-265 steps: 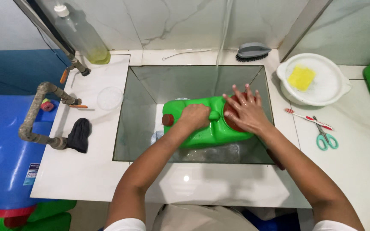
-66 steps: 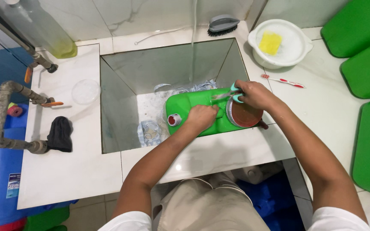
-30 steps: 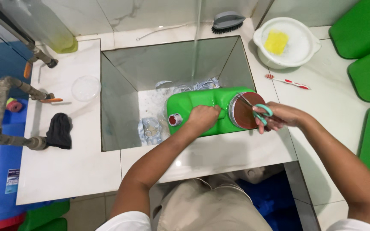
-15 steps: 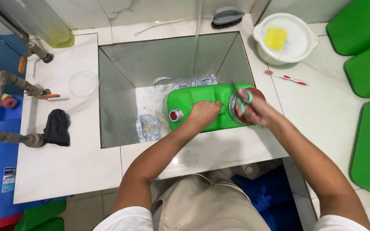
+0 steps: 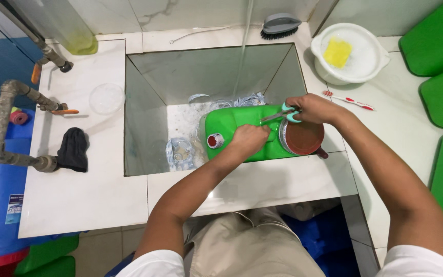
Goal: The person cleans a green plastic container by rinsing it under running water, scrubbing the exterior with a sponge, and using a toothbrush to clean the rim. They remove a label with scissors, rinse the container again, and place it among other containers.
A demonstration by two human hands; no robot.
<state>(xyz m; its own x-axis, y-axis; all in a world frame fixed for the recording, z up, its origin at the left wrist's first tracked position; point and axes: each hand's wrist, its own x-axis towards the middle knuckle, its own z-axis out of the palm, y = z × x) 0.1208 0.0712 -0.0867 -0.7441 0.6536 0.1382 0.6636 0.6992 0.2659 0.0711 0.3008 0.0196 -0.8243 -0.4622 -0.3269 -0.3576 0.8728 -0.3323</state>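
Two hands on green jug (image 5: 237, 125), left hand (image 5: 249, 139) gripping it, right hand (image 5: 311, 109) pinching half-hidden scissors (image 5: 282, 115)

White basin (image 5: 370, 69) with yellow sponge (image 5: 338, 52) sat upper right; grey brush (image 5: 280, 24) top centre; black cloth (image 5: 73, 149) left on bench (image 5: 78, 205); toothbrush (image 5: 348, 100) right.

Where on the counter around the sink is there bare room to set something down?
Widest free patch: the white counter in front of the black cloth, left of the left hand. A smaller strip lies between the toothbrush and the right hand. Crowded: the sink, filled by the green jug, and the corner with the white bowl.
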